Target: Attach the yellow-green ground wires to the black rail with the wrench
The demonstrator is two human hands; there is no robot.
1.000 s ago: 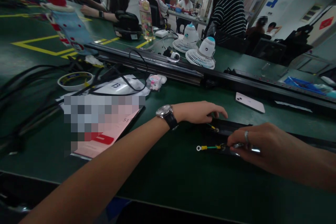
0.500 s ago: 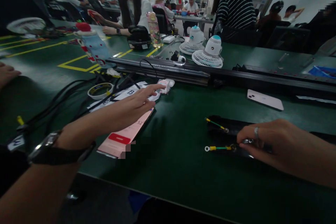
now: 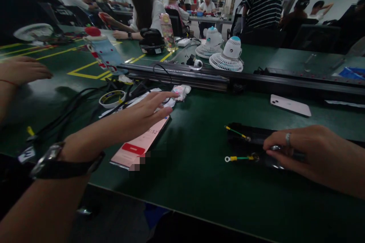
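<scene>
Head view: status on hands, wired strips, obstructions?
Left hand open over pink-screened phone, contact unclear. Right hand pinching shiny metal piece at black strips. Green-yellow wires visible; right hand partly hides strips.

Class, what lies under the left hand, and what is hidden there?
Partly under the left hand are a pink-screened phone and white paper. Whatever parts of both the hand covers cannot be seen.
</scene>
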